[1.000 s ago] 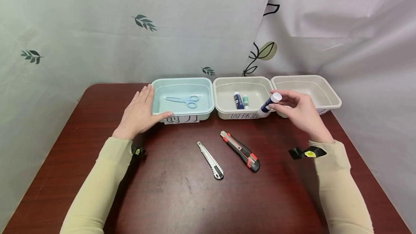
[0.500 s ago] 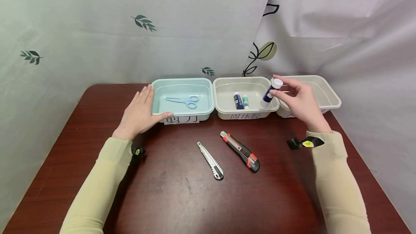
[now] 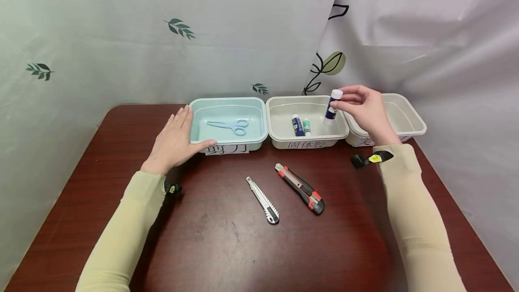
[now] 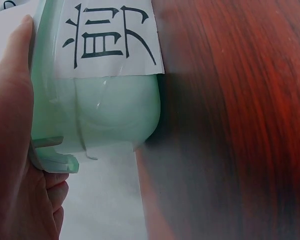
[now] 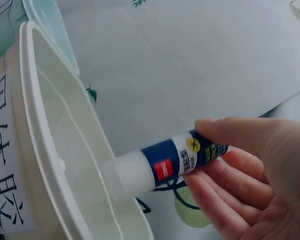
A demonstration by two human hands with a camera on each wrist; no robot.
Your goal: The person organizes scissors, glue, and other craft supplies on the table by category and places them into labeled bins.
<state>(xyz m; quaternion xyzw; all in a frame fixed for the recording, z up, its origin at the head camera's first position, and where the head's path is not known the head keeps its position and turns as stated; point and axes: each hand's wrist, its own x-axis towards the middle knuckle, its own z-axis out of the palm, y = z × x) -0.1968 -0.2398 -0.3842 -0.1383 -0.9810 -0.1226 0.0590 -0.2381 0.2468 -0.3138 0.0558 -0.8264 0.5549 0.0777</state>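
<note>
My right hand pinches a glue stick between thumb and fingers over the right side of the beige middle bin. The stick has a navy label and a white end up top; its translucent end points down into the bin. In the right wrist view the glue stick overlaps the bin's far rim. Two smaller sticks, one navy and one green, lie inside that bin. My left hand rests on the left front corner of the light-blue bin, fingers straight along its side, thumb on the front rim.
Light-blue scissors lie in the blue bin. A third beige bin stands at the right, partly behind my right hand. On the dark wooden table lie a silver box cutter and a red-and-black one. A patterned cloth hangs behind.
My right hand has carried the glue stick up and slightly left, from the middle bin's front right corner to over its inside. The stick now stands more upright. The left hand has stayed put.
</note>
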